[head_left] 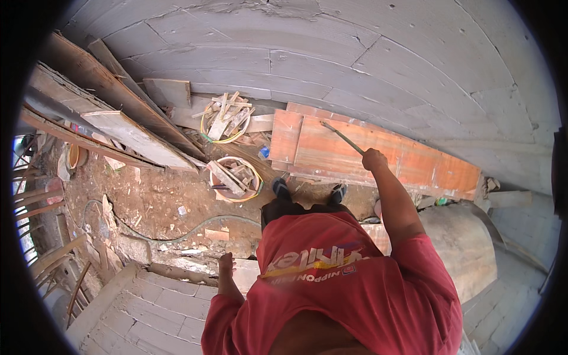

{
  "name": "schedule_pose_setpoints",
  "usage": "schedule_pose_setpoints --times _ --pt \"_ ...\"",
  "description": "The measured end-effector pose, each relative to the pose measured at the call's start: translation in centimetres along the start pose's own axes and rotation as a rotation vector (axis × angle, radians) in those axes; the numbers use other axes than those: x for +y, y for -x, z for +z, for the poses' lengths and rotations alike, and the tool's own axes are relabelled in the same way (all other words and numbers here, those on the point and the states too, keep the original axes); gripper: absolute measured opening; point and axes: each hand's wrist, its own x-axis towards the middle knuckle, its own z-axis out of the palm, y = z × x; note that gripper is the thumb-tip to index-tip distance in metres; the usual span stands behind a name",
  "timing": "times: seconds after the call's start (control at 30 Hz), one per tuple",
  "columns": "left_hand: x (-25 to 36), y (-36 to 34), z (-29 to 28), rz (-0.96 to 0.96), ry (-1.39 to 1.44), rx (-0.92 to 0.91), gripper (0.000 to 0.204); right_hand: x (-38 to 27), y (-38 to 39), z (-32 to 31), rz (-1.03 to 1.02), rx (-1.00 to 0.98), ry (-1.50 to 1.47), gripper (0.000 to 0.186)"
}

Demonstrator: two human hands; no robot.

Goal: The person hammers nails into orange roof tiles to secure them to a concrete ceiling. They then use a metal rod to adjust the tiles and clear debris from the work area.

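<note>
A thin green bar [344, 137] is in the grip of my right hand [373, 159], reaching up and left over the stacked orange plywood boards [414, 163]; whether its tip touches them I cannot tell. My left hand [226, 264] hangs low at my left side with fingers slightly apart and nothing visible in it, near a pale ledge [195, 264]. My feet [281, 190] in sandals stand just in front of the boards.
Two tubs of wood scraps [228, 118] [232, 177] are beside the boards. Long planks [112, 100] lean at left. A hose [154, 239] crosses the littered dirt floor. A curved sheet [461, 254] lies at right. Grey block walls [313, 41] border the space.
</note>
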Motion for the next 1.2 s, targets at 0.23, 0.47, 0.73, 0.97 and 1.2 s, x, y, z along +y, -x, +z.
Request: schedule_pose_setpoints --times 0.23,0.47,0.73,0.97,1.2 --pt "2.9 -1.4 2.2 0.165 0.182 -0.177 0.046 -8.8 -0.5 -5.4 0.012 -0.015 0.16 0.031" --pt "3.8 -1.2 0.8 0.19 0.191 -0.166 0.046 -9.0 0.1 -5.2 0.011 0.071 0.134 0.027" --pt "19.8 4.4 1.3 0.64 0.094 -0.107 0.038 0.8 -0.4 0.8 0.028 0.108 0.12 0.026" --pt "44.9 32.7 5.7 1.479 -0.01 0.151 0.041 7.4 -2.9 3.2 -0.067 0.212 0.205 0.023" --pt "54.9 58.4 17.3 2.468 0.069 0.729 0.058 15.5 -5.9 6.7 -0.128 0.17 0.12 0.035"
